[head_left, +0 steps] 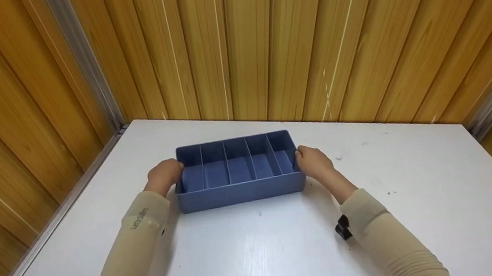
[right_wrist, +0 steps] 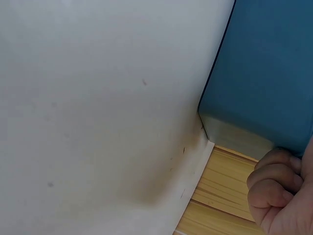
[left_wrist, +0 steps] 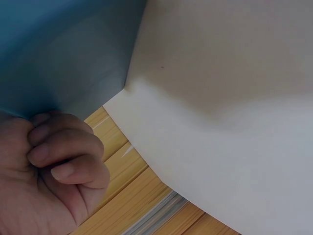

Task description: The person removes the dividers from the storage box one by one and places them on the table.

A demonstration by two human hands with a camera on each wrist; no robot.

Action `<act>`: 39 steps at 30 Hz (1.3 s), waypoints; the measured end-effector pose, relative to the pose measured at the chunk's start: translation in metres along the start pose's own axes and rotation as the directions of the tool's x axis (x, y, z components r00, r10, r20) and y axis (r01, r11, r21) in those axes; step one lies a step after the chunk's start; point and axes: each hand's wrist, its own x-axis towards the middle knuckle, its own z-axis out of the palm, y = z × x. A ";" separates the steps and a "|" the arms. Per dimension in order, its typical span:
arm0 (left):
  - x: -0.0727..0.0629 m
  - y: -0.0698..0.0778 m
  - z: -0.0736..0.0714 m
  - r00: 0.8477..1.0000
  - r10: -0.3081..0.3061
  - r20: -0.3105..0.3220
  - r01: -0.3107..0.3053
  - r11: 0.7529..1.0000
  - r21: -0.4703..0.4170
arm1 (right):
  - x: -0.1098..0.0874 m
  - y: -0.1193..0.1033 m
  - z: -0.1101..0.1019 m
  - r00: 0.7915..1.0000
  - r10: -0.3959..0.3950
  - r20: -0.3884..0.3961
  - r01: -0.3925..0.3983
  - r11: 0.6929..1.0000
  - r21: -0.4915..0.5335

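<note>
A blue divided organizer box (head_left: 241,193) with several compartments in a row sits across the middle of the white table, and no items show in its compartments. My left hand (head_left: 165,173) grips the rim of its left end wall, and in the left wrist view that hand (left_wrist: 68,166) has its fingers curled beside the box wall (left_wrist: 83,58). At the opposite end, my right hand (head_left: 314,161) pinches the right rim. The right wrist view shows the curled fingers of this hand (right_wrist: 276,186) up against the box's end (right_wrist: 259,73).
The white table (head_left: 252,260) extends around the box, with small dark marks on its surface. Wood-patterned panel walls (head_left: 247,42) stand behind it and at both sides, with a metal strip (head_left: 86,59) in the left corner. A black clip (head_left: 343,228) is at the right sleeve.
</note>
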 end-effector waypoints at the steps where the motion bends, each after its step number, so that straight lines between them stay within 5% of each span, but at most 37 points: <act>1: 0.000 0.001 0.000 1.000 0.002 -0.001 -0.002 1.000 0.000 | -0.001 0.001 0.000 1.000 0.003 -0.001 -0.003 1.000 0.003; 13: 0.002 0.008 0.005 1.000 0.024 -0.008 -0.024 0.999 0.021 | -0.012 0.006 0.000 0.998 0.021 -0.054 -0.019 1.000 0.023; 31: 0.005 0.021 0.008 0.999 -0.022 -0.028 0.024 0.999 0.044 | -0.024 0.013 -0.002 0.998 0.028 -0.054 -0.025 0.998 0.055; 39: 0.006 0.031 0.013 0.998 0.020 -0.053 -0.018 0.999 0.044 | -0.033 0.021 -0.010 0.998 0.052 -0.040 -0.051 0.998 0.040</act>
